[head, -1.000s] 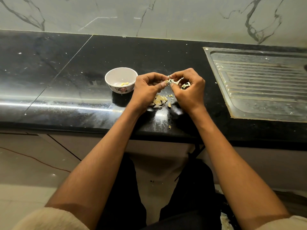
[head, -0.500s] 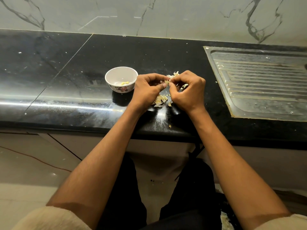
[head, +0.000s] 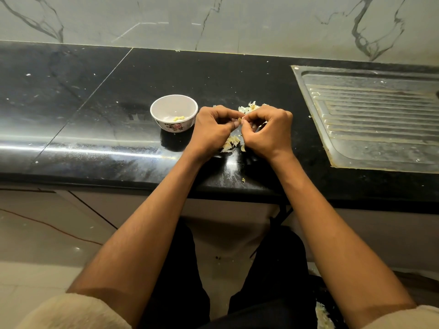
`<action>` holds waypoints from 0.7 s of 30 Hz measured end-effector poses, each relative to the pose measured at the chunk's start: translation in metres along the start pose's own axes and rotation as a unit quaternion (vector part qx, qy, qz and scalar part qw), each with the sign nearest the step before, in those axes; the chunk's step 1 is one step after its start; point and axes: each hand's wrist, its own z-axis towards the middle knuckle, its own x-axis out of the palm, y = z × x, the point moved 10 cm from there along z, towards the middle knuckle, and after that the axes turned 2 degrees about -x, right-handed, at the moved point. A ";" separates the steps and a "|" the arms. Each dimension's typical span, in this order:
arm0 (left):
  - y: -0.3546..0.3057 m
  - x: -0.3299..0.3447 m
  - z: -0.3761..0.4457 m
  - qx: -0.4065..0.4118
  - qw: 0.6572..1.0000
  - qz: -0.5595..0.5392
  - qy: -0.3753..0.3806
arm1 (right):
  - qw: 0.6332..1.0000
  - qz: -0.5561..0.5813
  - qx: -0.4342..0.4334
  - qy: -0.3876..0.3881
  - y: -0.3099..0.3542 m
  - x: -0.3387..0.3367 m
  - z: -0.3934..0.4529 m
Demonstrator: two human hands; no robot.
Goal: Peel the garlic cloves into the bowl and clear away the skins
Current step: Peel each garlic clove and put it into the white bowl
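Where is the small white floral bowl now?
In the head view, the small white floral bowl stands on the black countertop, just left of the left hand.

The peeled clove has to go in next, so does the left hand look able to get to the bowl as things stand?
Probably yes. The bowl stands just to the left of the left hand, open side up, with bare counter between them. The hand is busy, though: with the right hand it pinches a garlic clove.

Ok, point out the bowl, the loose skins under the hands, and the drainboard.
bowl (head: 158, 108): head view, on the white inner wall at its left.
skins (head: 231, 141): head view, on the pale heap lying on the counter between the wrists.
drainboard (head: 370, 110): head view, on its ribbed metal middle.
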 end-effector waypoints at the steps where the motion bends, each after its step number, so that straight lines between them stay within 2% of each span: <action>1: 0.000 0.000 0.000 0.001 1.000 0.004 0.001 | 1.000 0.000 0.001 0.001 0.000 0.000 0.000; 14: -0.005 0.004 0.000 0.027 0.999 0.039 0.015 | 0.999 0.012 0.020 0.023 -0.006 0.004 0.000; 21: -0.008 0.006 -0.001 0.034 0.999 0.033 0.022 | 0.996 0.046 0.070 0.013 -0.015 0.005 0.000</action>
